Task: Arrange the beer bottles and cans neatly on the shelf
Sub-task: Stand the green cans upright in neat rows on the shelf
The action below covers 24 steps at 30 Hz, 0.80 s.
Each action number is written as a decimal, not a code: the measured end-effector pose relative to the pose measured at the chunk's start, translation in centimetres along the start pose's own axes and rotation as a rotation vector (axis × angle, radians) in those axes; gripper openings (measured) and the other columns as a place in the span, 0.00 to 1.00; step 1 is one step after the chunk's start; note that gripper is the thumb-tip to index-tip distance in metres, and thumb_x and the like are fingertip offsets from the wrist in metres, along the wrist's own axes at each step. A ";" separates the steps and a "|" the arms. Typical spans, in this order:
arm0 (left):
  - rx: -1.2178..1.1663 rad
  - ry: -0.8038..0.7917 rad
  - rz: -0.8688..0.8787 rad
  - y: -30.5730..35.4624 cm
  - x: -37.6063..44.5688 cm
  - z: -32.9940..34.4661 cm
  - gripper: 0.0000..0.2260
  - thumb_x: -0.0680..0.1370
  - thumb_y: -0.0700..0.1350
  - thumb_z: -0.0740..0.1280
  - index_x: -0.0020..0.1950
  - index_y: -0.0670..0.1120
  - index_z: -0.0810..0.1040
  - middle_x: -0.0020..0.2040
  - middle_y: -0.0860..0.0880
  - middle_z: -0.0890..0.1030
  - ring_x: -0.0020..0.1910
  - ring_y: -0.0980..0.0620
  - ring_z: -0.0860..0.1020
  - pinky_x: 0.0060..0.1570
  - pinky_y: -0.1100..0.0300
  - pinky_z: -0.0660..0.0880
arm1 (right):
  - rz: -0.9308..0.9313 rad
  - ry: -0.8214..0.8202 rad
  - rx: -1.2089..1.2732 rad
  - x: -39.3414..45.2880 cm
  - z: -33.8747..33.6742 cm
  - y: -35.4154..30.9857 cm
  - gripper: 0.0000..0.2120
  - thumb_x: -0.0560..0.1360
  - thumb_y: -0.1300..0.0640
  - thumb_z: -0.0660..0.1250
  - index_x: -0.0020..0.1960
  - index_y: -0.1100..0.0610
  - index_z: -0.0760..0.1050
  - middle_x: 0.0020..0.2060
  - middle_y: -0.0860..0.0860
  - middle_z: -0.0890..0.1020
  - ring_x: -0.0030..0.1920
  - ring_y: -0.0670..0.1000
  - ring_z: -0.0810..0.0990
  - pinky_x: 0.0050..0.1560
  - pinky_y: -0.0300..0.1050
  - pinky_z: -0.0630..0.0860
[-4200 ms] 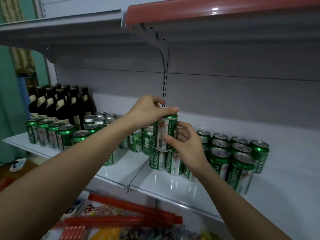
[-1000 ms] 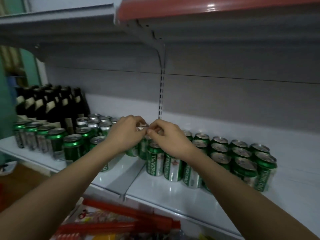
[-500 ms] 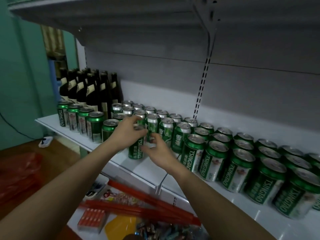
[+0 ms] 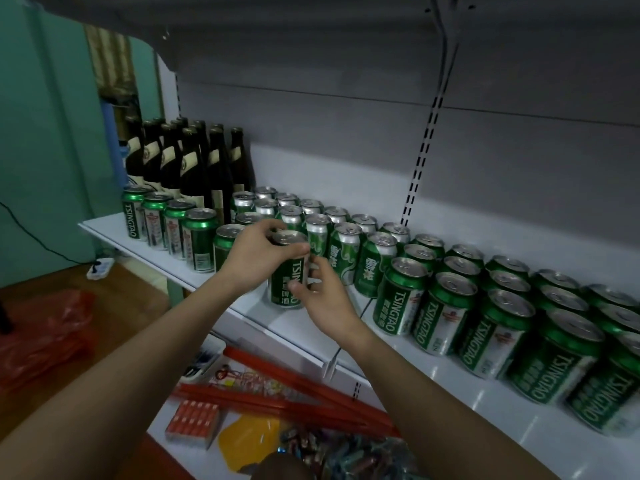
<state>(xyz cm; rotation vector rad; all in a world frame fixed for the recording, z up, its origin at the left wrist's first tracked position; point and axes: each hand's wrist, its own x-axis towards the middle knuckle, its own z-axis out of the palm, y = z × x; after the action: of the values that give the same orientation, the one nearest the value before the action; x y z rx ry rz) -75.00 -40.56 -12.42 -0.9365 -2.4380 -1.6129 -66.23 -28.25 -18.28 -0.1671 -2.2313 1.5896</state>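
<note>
Gripping green can at frame centre: left hand fingers clamped round top, right hand fingers curled on side; shelf beneath.

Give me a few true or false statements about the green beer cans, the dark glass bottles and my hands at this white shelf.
1. Both hands hold one green Tsingtao can. True.
2. The dark glass bottles stand at the shelf's right end. False: they stand at its left end, behind cans.
3. The held can lies on its side. False: it is upright.
4. The left hand grips the can near its top. True.
5. The right hand rests on the white shelf. False: it touches the can.
</note>
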 end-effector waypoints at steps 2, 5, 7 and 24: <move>-0.109 0.032 0.005 1.1 -0.2 -0.1 0.28 0.68 0.53 0.80 0.64 0.47 0.76 0.51 0.56 0.79 0.41 0.68 0.79 0.34 0.76 0.71 | -0.042 0.006 -0.007 -0.8 -0.7 -1.0 0.24 0.79 0.50 0.68 0.72 0.46 0.63 0.57 0.35 0.73 0.57 0.39 0.75 0.51 0.31 0.73; -0.320 0.072 -0.009 3.3 -0.3 -0.4 0.22 0.66 0.52 0.81 0.56 0.48 0.78 0.45 0.56 0.83 0.41 0.66 0.82 0.33 0.74 0.73 | -0.086 0.021 0.025 -1.8 -2.0 -2.3 0.24 0.78 0.48 0.69 0.70 0.44 0.64 0.60 0.38 0.75 0.63 0.43 0.75 0.64 0.43 0.74; -0.394 0.079 -0.011 5.1 -0.3 -0.6 0.22 0.67 0.55 0.80 0.55 0.49 0.78 0.46 0.54 0.85 0.44 0.59 0.84 0.35 0.69 0.75 | -0.118 0.031 0.065 -2.5 -2.8 -3.2 0.29 0.77 0.46 0.70 0.74 0.47 0.63 0.65 0.43 0.77 0.65 0.44 0.76 0.68 0.50 0.72; -0.345 -0.253 0.139 14.9 -2.8 4.7 0.27 0.65 0.61 0.77 0.57 0.50 0.73 0.53 0.49 0.83 0.47 0.54 0.84 0.39 0.62 0.79 | -0.292 0.294 0.252 -9.4 -10.7 -4.9 0.25 0.72 0.51 0.74 0.66 0.43 0.70 0.59 0.46 0.83 0.59 0.48 0.82 0.58 0.46 0.80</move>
<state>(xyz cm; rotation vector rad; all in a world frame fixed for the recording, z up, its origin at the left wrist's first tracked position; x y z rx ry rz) -63.76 -33.85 -3.48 -1.4054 -2.2112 -2.0109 -52.91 -23.51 -13.05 -0.0022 -1.7301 1.5540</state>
